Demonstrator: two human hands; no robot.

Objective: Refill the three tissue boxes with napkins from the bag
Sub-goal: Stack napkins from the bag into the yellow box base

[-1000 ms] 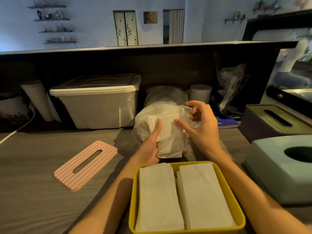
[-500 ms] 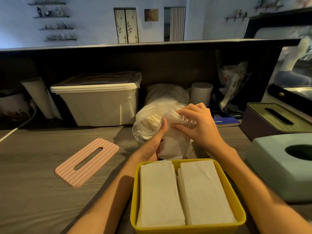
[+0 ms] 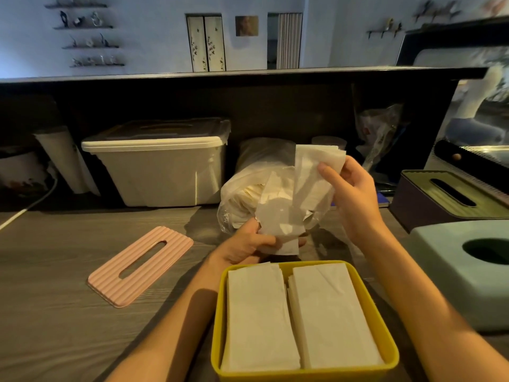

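The right hand (image 3: 355,199) grips a napkin stack (image 3: 316,166) raised above the bag (image 3: 237,199). The left hand (image 3: 248,244) pinches napkins at the bag mouth. The yellow box (image 3: 220,312), just in front, holds two stacks; its pink lid (image 3: 140,266) lies left.

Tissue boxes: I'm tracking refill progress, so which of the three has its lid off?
The yellow tissue box nearest the person: open-topped, two napkin stacks showing. Its pink slotted lid lies on the table. The teal box and dark box remain covered.
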